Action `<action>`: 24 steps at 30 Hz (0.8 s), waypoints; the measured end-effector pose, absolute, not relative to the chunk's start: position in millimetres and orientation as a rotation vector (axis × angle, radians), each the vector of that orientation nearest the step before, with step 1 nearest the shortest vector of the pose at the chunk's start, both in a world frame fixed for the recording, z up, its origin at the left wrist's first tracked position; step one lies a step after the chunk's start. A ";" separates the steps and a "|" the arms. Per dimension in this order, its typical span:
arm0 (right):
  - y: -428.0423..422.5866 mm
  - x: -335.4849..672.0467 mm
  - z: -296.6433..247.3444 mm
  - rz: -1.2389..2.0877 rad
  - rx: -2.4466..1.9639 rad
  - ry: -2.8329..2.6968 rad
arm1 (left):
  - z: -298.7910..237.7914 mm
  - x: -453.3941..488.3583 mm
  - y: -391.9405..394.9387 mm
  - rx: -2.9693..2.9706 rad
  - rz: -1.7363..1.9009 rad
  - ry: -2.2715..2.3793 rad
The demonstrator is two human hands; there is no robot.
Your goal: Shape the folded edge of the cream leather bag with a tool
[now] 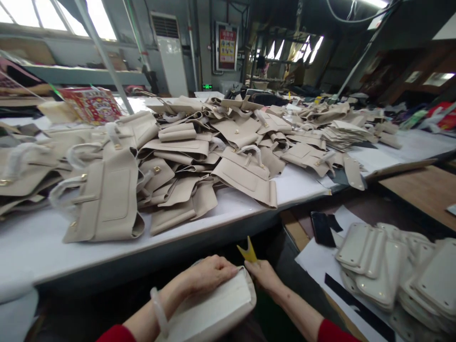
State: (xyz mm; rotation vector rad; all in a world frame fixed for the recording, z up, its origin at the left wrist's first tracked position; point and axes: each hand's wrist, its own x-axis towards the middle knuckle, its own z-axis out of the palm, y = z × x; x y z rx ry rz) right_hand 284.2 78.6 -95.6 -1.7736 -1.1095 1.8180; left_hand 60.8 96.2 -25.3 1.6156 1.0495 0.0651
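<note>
My left hand (pixel 212 275) is closed over the upper edge of a pale bag body (pixel 210 311), which lies tilted at my lap with its whitish side up. The left fingertips rest near the bag's far end. In my right hand (pixel 265 277), just beyond that end, is a yellow fork-tipped tool (pixel 248 251), its notched end pointing up and away. The right fingers wrap round the tool's lower part, and its grip is hidden. I cannot tell whether the right hand also touches the bag.
A white-covered table (pixel 188 232) ahead bears a heap of beige bag pieces (pixel 245 175), some with wrapped handles. Stacked pale rounded panels (pixel 377 261) lie at the right beside black strips (pixel 356 304). A red printed box (pixel 90 104) stands at the back left. Another person's arm (pixel 26 89) shows far left.
</note>
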 end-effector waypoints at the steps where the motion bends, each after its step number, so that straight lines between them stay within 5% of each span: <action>1: 82.9 301.8 -90.3 1.809 -1.802 -1.175 | -25.6 60.4 96.9 1.604 0.073 1.046; 7: 107.9 362.7 -39.2 2.213 -1.610 -2.042 | -24.1 59.9 97.4 1.536 0.116 1.072; 15: 137.5 309.5 -17.3 0.824 -1.338 -2.822 | -22.8 65.8 97.0 1.416 0.205 1.210; 24: 159.8 291.1 -14.6 0.406 -0.914 -3.111 | -14.8 67.2 92.2 1.654 0.292 1.168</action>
